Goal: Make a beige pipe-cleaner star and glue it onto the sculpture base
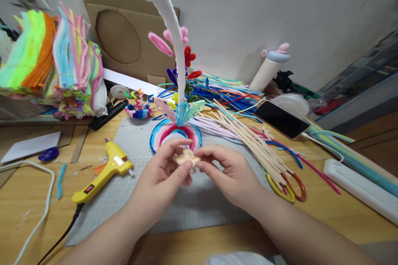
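Small pale-peach, lobed, fuzzy piece (185,156) sits at the fingertips, between both hands. Left hand (163,169): closed on it, thumb on near face, fingers curled behind. Right hand (231,169): thumb and index nearly together, pinching its right edge. Long axis roughly crosswise, hand to hand; can't tell which end is front. Yellow plastic glue gun (107,169) left of grip, pink-and-blue striped round base (196,134) just beyond.

Free mat (199,212), glue gun (109,169) leftward.
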`<state>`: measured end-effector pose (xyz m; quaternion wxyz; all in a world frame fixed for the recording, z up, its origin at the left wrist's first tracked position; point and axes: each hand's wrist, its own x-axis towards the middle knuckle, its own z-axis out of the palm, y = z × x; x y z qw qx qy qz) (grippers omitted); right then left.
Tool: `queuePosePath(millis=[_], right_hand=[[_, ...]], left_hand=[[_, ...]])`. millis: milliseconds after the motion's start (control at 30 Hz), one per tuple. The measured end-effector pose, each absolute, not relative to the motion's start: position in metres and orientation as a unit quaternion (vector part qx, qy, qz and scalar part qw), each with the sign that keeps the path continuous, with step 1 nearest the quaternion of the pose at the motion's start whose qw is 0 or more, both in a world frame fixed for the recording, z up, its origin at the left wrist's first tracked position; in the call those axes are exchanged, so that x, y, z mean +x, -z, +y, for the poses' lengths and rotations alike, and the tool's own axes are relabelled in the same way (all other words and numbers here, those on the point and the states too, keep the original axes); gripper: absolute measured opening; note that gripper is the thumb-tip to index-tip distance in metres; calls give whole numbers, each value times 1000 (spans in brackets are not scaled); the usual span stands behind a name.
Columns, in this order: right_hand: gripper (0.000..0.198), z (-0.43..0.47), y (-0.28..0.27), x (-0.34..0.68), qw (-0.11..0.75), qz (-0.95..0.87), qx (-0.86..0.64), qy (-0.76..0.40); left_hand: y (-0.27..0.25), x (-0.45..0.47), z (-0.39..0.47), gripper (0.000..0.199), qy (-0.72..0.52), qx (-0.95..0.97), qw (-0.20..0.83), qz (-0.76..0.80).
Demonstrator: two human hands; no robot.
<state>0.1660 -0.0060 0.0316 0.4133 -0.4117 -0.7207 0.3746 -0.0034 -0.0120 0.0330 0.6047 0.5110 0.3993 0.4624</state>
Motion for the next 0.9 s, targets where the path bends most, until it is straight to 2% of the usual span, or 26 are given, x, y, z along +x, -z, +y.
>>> queuePosePath(millis=[300, 633, 700, 767, 900], right_hand=[[16, -6, -32, 168, 376, -776, -385, -328], [15, -12, -26, 162, 401, -763, -395, -318], [10, -10, -28, 162, 419, -715, -414, -376], [7, -8, -31, 162, 441, -632, -416, -483], [13, -1, -36, 166, 432, -503, -368, -652]], left_hand=[[-29, -2, -10, 21, -456, 519, 594, 412], [-24, 3, -14, 18, -473, 501, 611, 389], [-24, 3, -15, 19, -461, 505, 621, 384], [-26, 1, -16, 25, -452, 497, 645, 364], [-31, -1, -15, 34, -430, 467, 715, 293]])
